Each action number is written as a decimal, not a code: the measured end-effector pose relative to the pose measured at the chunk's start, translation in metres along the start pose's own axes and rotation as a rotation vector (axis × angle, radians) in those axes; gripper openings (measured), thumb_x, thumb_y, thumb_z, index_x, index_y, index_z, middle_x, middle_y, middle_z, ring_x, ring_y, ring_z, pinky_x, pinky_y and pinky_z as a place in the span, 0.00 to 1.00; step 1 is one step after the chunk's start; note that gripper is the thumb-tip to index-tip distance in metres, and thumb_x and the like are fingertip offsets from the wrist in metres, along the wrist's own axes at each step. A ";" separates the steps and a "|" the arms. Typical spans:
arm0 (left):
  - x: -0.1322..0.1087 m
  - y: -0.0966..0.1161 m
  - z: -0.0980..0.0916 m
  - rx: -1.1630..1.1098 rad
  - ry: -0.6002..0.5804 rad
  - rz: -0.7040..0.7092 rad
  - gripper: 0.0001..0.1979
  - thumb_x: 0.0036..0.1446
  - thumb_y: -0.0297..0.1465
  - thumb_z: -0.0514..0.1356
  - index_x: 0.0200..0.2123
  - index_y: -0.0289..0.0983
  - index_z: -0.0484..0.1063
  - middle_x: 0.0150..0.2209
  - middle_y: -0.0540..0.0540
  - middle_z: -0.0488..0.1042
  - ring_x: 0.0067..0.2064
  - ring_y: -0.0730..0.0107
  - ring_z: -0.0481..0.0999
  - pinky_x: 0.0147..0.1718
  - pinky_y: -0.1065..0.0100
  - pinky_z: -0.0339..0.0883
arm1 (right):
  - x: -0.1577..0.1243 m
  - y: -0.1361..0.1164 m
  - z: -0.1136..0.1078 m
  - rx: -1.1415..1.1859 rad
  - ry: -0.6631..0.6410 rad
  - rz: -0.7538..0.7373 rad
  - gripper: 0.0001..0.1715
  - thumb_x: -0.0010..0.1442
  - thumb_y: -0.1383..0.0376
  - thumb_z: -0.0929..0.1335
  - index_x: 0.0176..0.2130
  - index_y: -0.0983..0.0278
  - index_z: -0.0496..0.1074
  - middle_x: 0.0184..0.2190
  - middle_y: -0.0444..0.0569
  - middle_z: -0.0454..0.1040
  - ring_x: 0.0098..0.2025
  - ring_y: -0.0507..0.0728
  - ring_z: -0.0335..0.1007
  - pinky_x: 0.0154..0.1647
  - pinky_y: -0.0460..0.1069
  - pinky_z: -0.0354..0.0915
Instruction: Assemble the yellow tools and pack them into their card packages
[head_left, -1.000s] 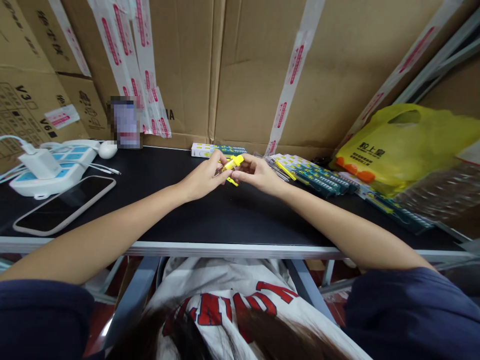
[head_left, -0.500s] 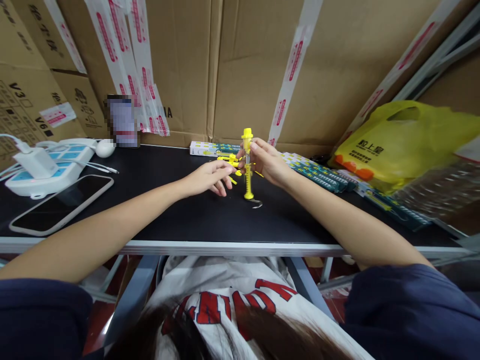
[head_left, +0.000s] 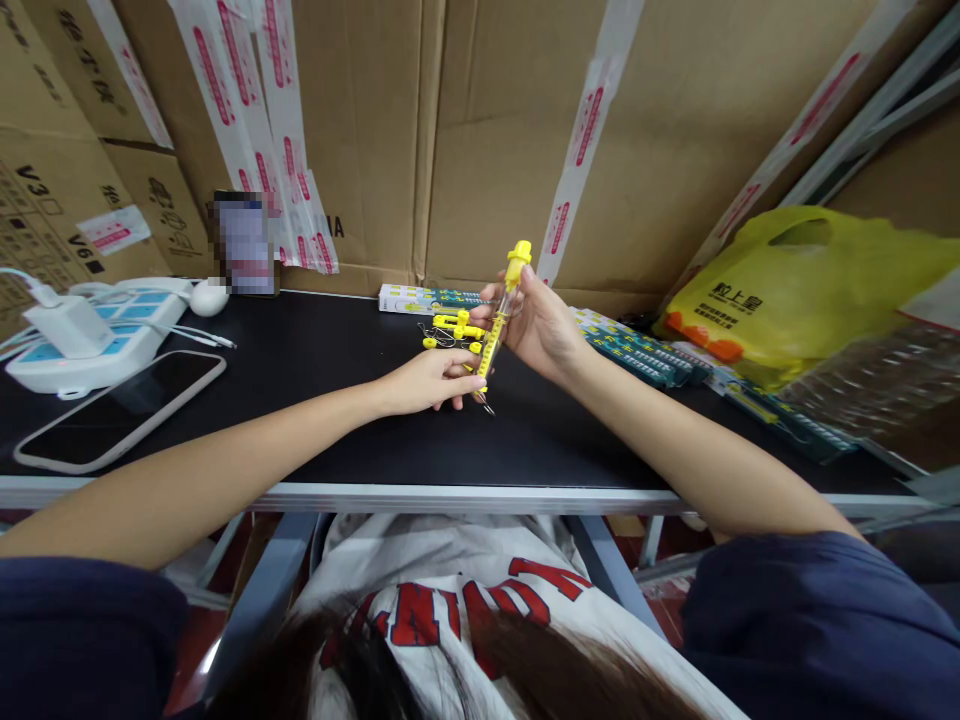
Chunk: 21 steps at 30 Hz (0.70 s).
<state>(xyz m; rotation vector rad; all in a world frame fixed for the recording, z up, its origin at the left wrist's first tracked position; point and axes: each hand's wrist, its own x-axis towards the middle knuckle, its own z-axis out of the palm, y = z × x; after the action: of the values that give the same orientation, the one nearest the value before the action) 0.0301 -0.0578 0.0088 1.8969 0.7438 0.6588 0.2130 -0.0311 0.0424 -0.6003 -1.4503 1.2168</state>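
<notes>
A tubular spring scale (head_left: pixel 493 345), with a clear body, yellow ends and a yellow graduated middle, leans with its top to the right above the black table. My right hand (head_left: pixel 544 325) is closed around its upper part, thumb just below the yellow cap. At the lower end my left hand (head_left: pixel 435 380) pinches the tube between thumb and fingers. A small metal hook (head_left: pixel 486 404) hangs below that grip. Behind my hands lie several loose yellow parts (head_left: pixel 459 324) with thin metal wires, partly hidden by my fingers.
Behind the parts lies a patterned box (head_left: pixel 401 298); more boxes (head_left: pixel 637 350) lie to the right, near a yellow plastic bag (head_left: pixel 795 275). At the left are a phone (head_left: pixel 120 410) and a power strip (head_left: pixel 112 335) with cables. Cardboard walls the back.
The spring scale has gone from upright to tilted, its top moving right and its bottom left. My left hand has closed on its lower end; before, it was apart with fingers loose.
</notes>
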 end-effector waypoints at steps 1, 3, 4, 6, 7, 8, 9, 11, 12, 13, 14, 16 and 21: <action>0.000 0.001 0.000 -0.014 0.010 -0.013 0.14 0.59 0.34 0.63 0.45 0.32 0.70 0.37 0.41 0.81 0.26 0.77 0.74 0.18 0.77 0.61 | 0.001 -0.001 -0.001 0.006 -0.001 -0.007 0.28 0.58 0.39 0.69 0.42 0.57 0.62 0.31 0.41 0.77 0.34 0.54 0.79 0.36 0.51 0.75; 0.000 0.003 0.000 -0.058 0.026 -0.029 0.15 0.59 0.34 0.64 0.46 0.32 0.68 0.40 0.38 0.82 0.26 0.77 0.73 0.18 0.77 0.62 | 0.003 -0.001 -0.005 -0.001 -0.019 -0.032 0.28 0.58 0.39 0.69 0.42 0.56 0.62 0.30 0.41 0.76 0.34 0.54 0.78 0.35 0.50 0.75; -0.001 0.004 0.000 -0.086 0.029 -0.028 0.15 0.59 0.34 0.64 0.45 0.32 0.67 0.42 0.37 0.82 0.26 0.78 0.73 0.18 0.77 0.62 | 0.004 -0.001 -0.007 -0.014 -0.026 -0.046 0.28 0.58 0.39 0.69 0.42 0.56 0.62 0.30 0.40 0.76 0.33 0.54 0.78 0.35 0.50 0.75; -0.002 0.006 0.000 -0.138 0.017 -0.016 0.14 0.60 0.35 0.63 0.44 0.34 0.65 0.43 0.37 0.82 0.26 0.79 0.73 0.18 0.78 0.60 | 0.006 0.000 -0.011 -0.050 -0.022 -0.065 0.28 0.58 0.38 0.68 0.42 0.56 0.62 0.29 0.40 0.76 0.32 0.53 0.77 0.34 0.50 0.74; -0.002 0.006 0.001 -0.154 0.008 -0.013 0.14 0.60 0.35 0.63 0.43 0.34 0.64 0.41 0.38 0.82 0.25 0.80 0.72 0.17 0.78 0.59 | 0.007 0.000 -0.012 -0.065 -0.016 -0.068 0.28 0.58 0.37 0.67 0.42 0.56 0.61 0.29 0.39 0.75 0.31 0.53 0.76 0.33 0.49 0.74; -0.003 0.006 0.001 -0.161 -0.001 -0.015 0.14 0.60 0.35 0.63 0.43 0.35 0.63 0.38 0.40 0.82 0.24 0.80 0.71 0.17 0.79 0.58 | 0.007 0.001 -0.013 -0.073 -0.011 -0.069 0.29 0.59 0.37 0.67 0.42 0.56 0.61 0.29 0.39 0.75 0.30 0.52 0.75 0.32 0.49 0.74; -0.003 0.005 0.002 -0.160 -0.010 -0.020 0.14 0.61 0.35 0.63 0.43 0.35 0.62 0.35 0.43 0.82 0.22 0.81 0.70 0.16 0.79 0.56 | 0.007 0.001 -0.013 -0.074 -0.009 -0.069 0.29 0.59 0.37 0.67 0.42 0.56 0.61 0.28 0.39 0.75 0.29 0.52 0.75 0.32 0.49 0.73; -0.003 0.003 0.002 -0.142 -0.023 -0.032 0.14 0.61 0.35 0.63 0.43 0.36 0.61 0.30 0.47 0.80 0.21 0.81 0.68 0.16 0.79 0.55 | 0.006 0.002 -0.012 -0.061 -0.004 -0.067 0.29 0.59 0.37 0.67 0.42 0.56 0.61 0.28 0.38 0.74 0.29 0.52 0.74 0.32 0.49 0.73; -0.003 0.002 0.003 -0.131 -0.024 -0.037 0.14 0.61 0.35 0.63 0.43 0.36 0.61 0.29 0.49 0.79 0.20 0.81 0.68 0.16 0.78 0.55 | 0.005 0.002 -0.011 -0.048 0.005 -0.067 0.29 0.58 0.37 0.67 0.42 0.56 0.60 0.27 0.38 0.73 0.28 0.52 0.74 0.32 0.49 0.73; -0.003 0.001 0.003 -0.121 -0.024 -0.041 0.14 0.61 0.35 0.63 0.43 0.37 0.62 0.28 0.50 0.78 0.20 0.81 0.67 0.16 0.78 0.55 | 0.005 0.002 -0.010 -0.035 0.017 -0.065 0.29 0.58 0.37 0.67 0.42 0.56 0.60 0.27 0.38 0.73 0.28 0.52 0.73 0.32 0.49 0.73; -0.003 0.001 0.003 -0.115 -0.025 -0.043 0.14 0.61 0.36 0.63 0.43 0.37 0.62 0.27 0.51 0.78 0.20 0.80 0.67 0.16 0.78 0.55 | 0.004 0.001 -0.009 -0.024 0.029 -0.062 0.29 0.58 0.38 0.68 0.42 0.56 0.60 0.27 0.38 0.73 0.28 0.51 0.73 0.33 0.49 0.74; -0.003 -0.001 0.002 -0.102 -0.030 -0.040 0.14 0.61 0.37 0.62 0.43 0.36 0.63 0.26 0.52 0.75 0.20 0.81 0.67 0.16 0.78 0.56 | 0.003 0.000 -0.006 -0.016 0.047 -0.047 0.30 0.58 0.37 0.68 0.43 0.56 0.61 0.27 0.38 0.73 0.27 0.51 0.73 0.33 0.49 0.74; -0.002 -0.005 0.001 -0.024 0.000 -0.013 0.18 0.56 0.38 0.67 0.43 0.35 0.67 0.23 0.55 0.70 0.21 0.80 0.65 0.19 0.76 0.57 | 0.002 0.001 -0.006 -0.066 0.054 -0.027 0.33 0.57 0.34 0.66 0.43 0.57 0.61 0.27 0.40 0.73 0.29 0.53 0.74 0.31 0.49 0.73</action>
<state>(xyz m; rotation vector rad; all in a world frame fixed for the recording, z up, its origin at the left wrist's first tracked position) 0.0289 -0.0580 0.0037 1.8688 0.7446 0.6565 0.2177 -0.0274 0.0420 -0.6519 -1.4529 1.1268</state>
